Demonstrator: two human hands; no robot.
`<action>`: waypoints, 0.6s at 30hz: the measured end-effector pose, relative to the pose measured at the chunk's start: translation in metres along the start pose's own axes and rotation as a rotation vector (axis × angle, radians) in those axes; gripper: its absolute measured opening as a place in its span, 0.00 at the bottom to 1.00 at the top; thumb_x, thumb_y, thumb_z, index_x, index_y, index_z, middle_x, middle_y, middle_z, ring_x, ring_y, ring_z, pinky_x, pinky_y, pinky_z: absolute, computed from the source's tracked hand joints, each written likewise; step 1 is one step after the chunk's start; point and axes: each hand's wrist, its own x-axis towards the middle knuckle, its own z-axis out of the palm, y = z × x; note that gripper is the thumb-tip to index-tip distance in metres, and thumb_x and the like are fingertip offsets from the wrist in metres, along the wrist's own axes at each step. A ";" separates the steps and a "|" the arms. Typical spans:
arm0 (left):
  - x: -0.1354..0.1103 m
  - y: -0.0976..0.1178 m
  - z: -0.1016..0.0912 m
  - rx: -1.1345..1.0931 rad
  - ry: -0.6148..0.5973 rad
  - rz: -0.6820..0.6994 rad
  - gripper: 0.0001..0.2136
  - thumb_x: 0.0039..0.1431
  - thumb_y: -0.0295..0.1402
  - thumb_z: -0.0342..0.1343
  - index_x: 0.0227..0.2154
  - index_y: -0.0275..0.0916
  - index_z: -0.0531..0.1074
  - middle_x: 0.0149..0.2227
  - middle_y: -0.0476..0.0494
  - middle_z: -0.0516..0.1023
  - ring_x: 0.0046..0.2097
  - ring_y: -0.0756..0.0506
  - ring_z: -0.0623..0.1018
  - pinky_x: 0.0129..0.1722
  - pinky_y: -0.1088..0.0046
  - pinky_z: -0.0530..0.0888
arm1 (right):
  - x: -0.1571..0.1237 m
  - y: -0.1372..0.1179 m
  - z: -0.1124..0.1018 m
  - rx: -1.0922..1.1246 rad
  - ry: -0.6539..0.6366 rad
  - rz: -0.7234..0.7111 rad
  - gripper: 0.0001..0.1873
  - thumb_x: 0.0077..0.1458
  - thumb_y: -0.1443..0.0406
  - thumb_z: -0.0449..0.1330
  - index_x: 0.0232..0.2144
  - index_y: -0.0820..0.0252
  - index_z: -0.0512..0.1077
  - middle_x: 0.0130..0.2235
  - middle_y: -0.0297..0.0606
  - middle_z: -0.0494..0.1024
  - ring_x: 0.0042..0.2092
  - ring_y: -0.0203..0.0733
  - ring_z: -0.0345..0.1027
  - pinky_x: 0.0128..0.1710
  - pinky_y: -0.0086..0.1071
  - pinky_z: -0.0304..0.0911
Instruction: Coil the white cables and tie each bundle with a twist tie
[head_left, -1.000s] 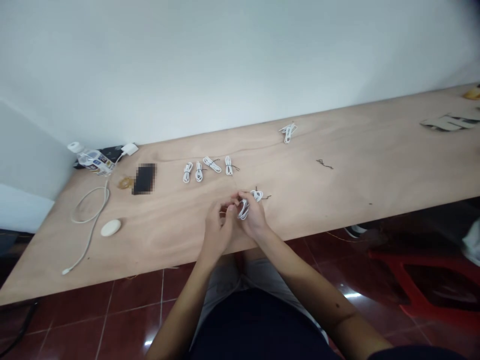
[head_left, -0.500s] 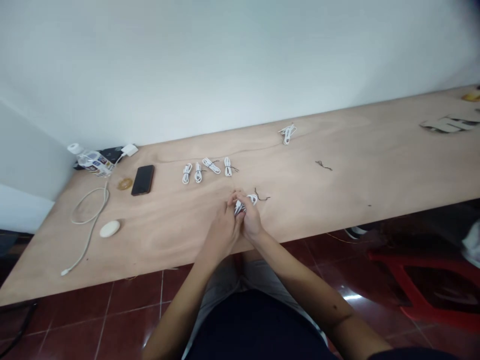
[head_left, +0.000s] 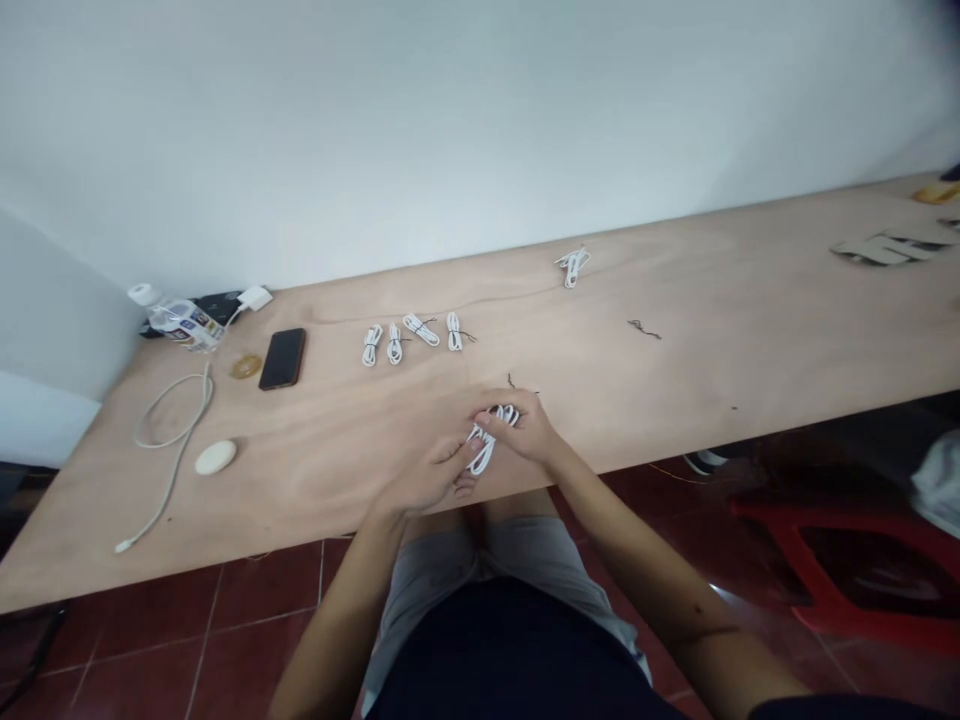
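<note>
A folded white cable [head_left: 482,455] is held between both hands near the table's front edge. My left hand [head_left: 435,472] grips its lower left end, thumb on top. My right hand [head_left: 521,425] is closed around the upper right loops, partly covering them. Just behind the right hand lies a dark twist tie [head_left: 511,381], mostly hidden by the fingers. Farther back, several bundled white cables sit in a row, each with a dark tie, among them the rightmost bundle [head_left: 454,332]. Another white cable bundle [head_left: 573,268] lies near the wall, with a loose twist tie [head_left: 643,329] to its right.
On the left are a phone [head_left: 283,359], a roll of tape [head_left: 245,367], a plastic bottle [head_left: 176,318], a long white charging cable [head_left: 180,470] and a white oval object [head_left: 215,458]. A red stool [head_left: 772,520] stands below the table at right.
Both hands have come nearer the table's front edge with the cable. They have moved apart slightly, the cable now tilts downward, and more of its loops show.
</note>
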 end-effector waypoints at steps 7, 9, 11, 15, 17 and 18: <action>0.001 0.006 0.003 0.264 0.025 0.051 0.22 0.73 0.55 0.51 0.37 0.39 0.69 0.30 0.50 0.66 0.30 0.49 0.66 0.32 0.71 0.68 | 0.000 -0.006 0.011 -0.341 0.172 -0.052 0.24 0.62 0.60 0.62 0.15 0.57 0.64 0.16 0.30 0.66 0.20 0.33 0.57 0.25 0.30 0.57; 0.001 0.003 0.005 0.292 0.026 0.061 0.22 0.72 0.55 0.52 0.36 0.39 0.69 0.30 0.49 0.67 0.31 0.48 0.67 0.32 0.71 0.68 | -0.002 -0.003 0.019 -0.339 0.243 -0.029 0.25 0.62 0.58 0.63 0.15 0.57 0.64 0.17 0.30 0.67 0.21 0.33 0.58 0.25 0.30 0.57; 0.001 -0.002 0.005 0.270 0.085 0.044 0.23 0.71 0.56 0.52 0.35 0.40 0.67 0.31 0.49 0.66 0.31 0.48 0.66 0.31 0.72 0.67 | -0.003 0.001 0.020 -0.293 0.207 0.024 0.23 0.63 0.56 0.63 0.18 0.57 0.69 0.19 0.32 0.71 0.23 0.34 0.63 0.26 0.30 0.60; -0.003 -0.014 -0.003 0.218 0.265 -0.044 0.25 0.67 0.60 0.53 0.36 0.41 0.64 0.29 0.53 0.60 0.28 0.51 0.59 0.25 0.76 0.60 | -0.006 0.011 -0.006 -0.186 0.092 0.137 0.19 0.67 0.50 0.62 0.38 0.59 0.81 0.32 0.39 0.83 0.31 0.41 0.74 0.32 0.32 0.68; -0.005 -0.016 -0.010 0.167 0.355 -0.097 0.25 0.66 0.61 0.54 0.35 0.41 0.63 0.27 0.55 0.56 0.26 0.52 0.56 0.24 0.77 0.56 | -0.008 0.016 -0.031 -0.286 0.184 0.160 0.19 0.68 0.50 0.61 0.39 0.58 0.81 0.34 0.40 0.84 0.34 0.44 0.76 0.35 0.35 0.70; -0.006 -0.016 -0.014 0.139 0.391 -0.119 0.25 0.66 0.61 0.54 0.35 0.41 0.63 0.27 0.55 0.55 0.25 0.52 0.55 0.23 0.78 0.54 | -0.010 0.019 -0.044 -0.395 0.187 0.156 0.18 0.68 0.50 0.61 0.39 0.58 0.81 0.36 0.41 0.84 0.36 0.46 0.76 0.38 0.36 0.71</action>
